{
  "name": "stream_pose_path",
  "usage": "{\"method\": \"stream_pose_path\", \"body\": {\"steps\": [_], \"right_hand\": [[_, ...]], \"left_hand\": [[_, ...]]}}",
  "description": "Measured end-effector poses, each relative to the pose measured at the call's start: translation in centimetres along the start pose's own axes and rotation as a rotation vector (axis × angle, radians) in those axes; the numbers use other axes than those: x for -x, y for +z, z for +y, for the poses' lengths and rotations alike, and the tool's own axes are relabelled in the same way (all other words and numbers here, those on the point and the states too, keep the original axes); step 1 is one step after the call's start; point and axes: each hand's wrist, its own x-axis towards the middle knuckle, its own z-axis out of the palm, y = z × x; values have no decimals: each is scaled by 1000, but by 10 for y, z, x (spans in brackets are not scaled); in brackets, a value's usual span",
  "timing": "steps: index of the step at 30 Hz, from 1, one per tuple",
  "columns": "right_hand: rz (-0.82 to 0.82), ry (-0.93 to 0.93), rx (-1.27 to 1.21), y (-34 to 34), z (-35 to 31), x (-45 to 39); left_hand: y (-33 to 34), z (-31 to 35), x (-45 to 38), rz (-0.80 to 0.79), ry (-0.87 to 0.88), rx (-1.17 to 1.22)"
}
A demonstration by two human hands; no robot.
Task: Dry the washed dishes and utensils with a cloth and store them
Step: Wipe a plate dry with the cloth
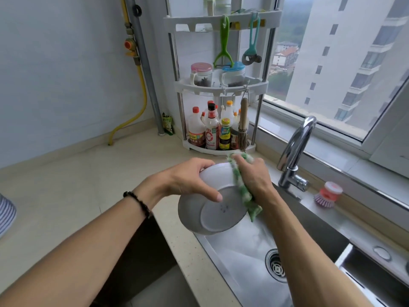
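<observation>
Bowl point(212, 207) above sink point(243, 262), beside faucet point(294, 151)

Bowl point(212, 209) interior, cloth-covered rim point(238, 185) unseen.

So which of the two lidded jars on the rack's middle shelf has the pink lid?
The left glass jar, beside the blue-lidded glass jar that sits behind the hanging green peeler.
</observation>
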Motion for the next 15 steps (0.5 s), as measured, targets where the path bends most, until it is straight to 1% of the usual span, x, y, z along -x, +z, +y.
{"method": "stream_pose_path", "body": {"steps": [1,3,6,8,9,10,12,13,14,15], "right_hand": [[-35,-102,116,1,-7,1],[-35,-238,238,5,-15,4],[23,-375,207,12,-12,11],[67,-445,244,20,-3,18],[101,-434,209,22,4,16],[131,-368,118,19,7,13],[122,-116,-150,12,8,6],[97,-50,-226,11,9,3],[79,-68,-210,11,10,4],[65,-148,-120,14,10,7]], "left_hand": [[3,4,-4,-11,-3,-63],[11,7,-11,62,24,-147],[18,2,-16,183,58,-123],[21,-2,-18,232,87,-76],[24,-2,-18,260,105,-71],[27,0,-18,286,126,-83],[32,1,-18,334,154,-119],[32,-1,-19,356,157,-111],[30,-2,-20,373,156,-91],[29,-2,-21,392,154,-66]]}}
